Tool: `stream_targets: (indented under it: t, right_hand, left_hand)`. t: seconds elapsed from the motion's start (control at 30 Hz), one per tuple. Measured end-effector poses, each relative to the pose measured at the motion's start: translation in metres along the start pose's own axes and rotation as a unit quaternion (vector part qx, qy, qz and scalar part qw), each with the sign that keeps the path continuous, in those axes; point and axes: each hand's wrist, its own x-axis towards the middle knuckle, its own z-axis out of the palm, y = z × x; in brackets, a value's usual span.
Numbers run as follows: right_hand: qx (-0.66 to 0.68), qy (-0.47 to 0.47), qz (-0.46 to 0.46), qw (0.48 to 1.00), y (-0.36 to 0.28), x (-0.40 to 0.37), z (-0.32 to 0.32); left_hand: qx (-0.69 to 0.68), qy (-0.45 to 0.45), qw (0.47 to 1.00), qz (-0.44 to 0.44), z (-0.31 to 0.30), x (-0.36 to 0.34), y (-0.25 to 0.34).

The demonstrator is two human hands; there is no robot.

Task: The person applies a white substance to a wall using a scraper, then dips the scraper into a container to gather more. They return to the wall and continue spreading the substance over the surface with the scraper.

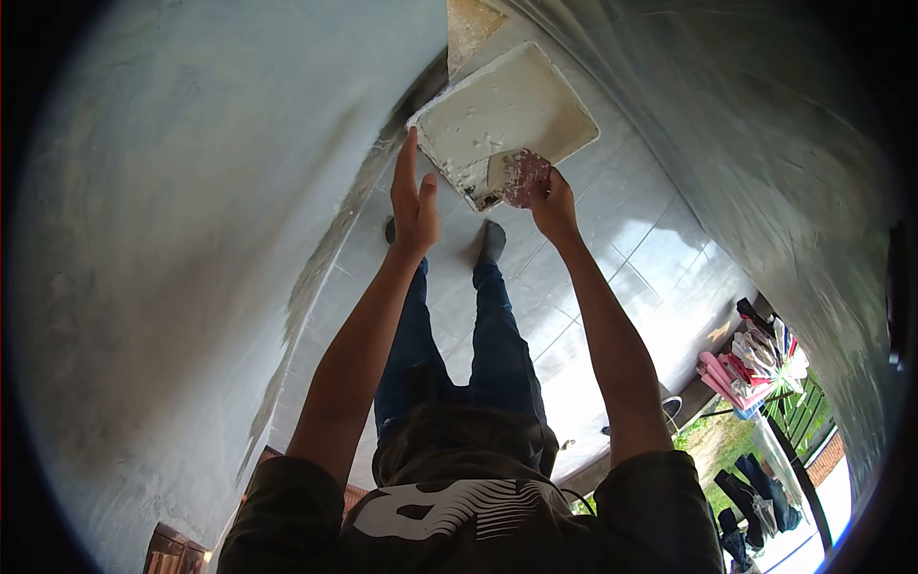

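Note:
My right hand (556, 208) is closed around a flat scraper (525, 179), its reddish-brown face speckled with white paste. The scraper overlaps the near corner of a shallow rectangular tray (585, 113). Wet white plaster-like paste (497, 107) coats the tray's inside, with small lumps towards the near edge. Fingers stretched out and thumb apart, my left hand (415, 206) is open. Its fingertips are right at the tray's left corner in this view, and nothing shows in its palm.
Grey floor tiles (602, 225) lie under my feet (491, 242). A smeared grey wall (210, 191) rises close on the left, and another wall (765, 143) curves along the right. Bags and cloth items (751, 368) hang at the lower right, beside a bright outdoor opening.

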Motion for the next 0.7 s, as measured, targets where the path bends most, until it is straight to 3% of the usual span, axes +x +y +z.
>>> stream_targets:
  t: [0.23, 0.3, 0.7]
  right_hand:
    - [-0.079, -0.057, -0.027, 0.995, 0.021, 0.033, 0.040]
    - [-0.115, -0.083, -0.088, 0.986, 0.027, 0.038, 0.053]
    - [-0.219, -0.103, -0.149, 0.959, 0.052, 0.021, 0.126]
  left_hand:
    - [0.028, 0.003, 0.998, -0.058, 0.006, -0.022, -0.042]
    - [0.038, -0.002, 0.996, -0.078, 0.005, -0.032, -0.053]
    - [0.033, -0.018, 0.991, -0.131, -0.003, -0.077, -0.095]
